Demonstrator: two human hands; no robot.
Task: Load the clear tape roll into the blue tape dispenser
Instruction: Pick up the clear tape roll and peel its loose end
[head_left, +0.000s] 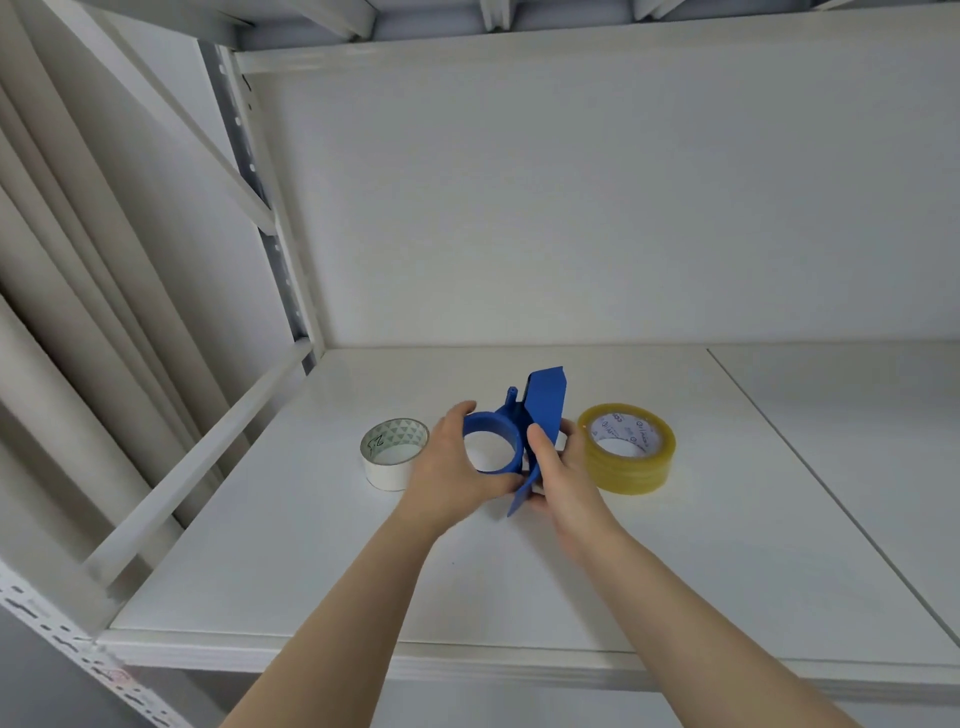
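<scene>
The blue tape dispenser (519, 423) is held just above the white shelf, its empty round hub facing up and its flat blade plate rising behind. My left hand (457, 470) grips the hub's left rim. My right hand (563, 475) grips the plate on the right side, thumb on top. The clear tape roll (629, 448), yellowish with a printed white core, lies flat on the shelf just right of my right hand, not touched.
A white tape roll (395, 453) lies flat on the shelf left of my left hand. The white shelf board (519, 582) has a seam running along its right part. A back wall, a left metal upright and an upper shelf enclose the space.
</scene>
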